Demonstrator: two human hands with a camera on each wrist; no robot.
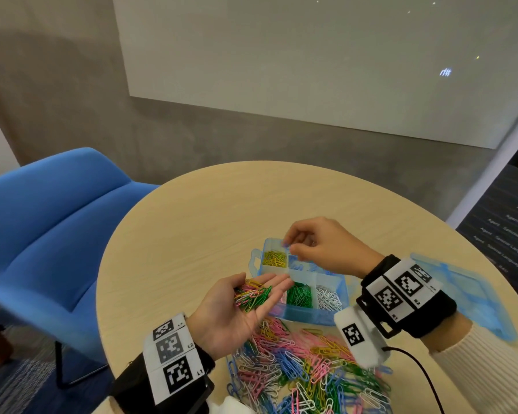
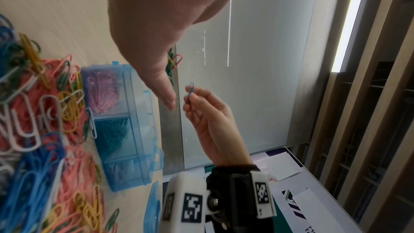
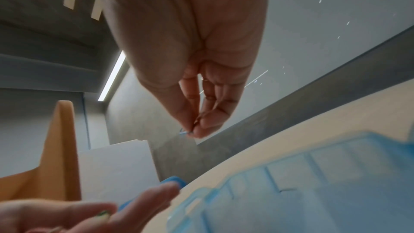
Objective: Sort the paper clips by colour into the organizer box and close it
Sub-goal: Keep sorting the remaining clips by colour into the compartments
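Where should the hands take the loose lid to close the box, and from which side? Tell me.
Take the lid by its long edges, one hand each. It lies flat on the table, right of the organizer box. Come from above: the right hand hovers over the box, and the left hand cups clips.

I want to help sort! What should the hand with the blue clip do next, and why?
Probably let go: the right hand pinches a blue paper clip above the organizer box, over the compartment beside the yellow clips, where blue ones seem to lie.

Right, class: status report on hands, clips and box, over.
Right hand pinches blue clip over organizer box. Left hand cups mixed clips. Lid open; nothing blocking.
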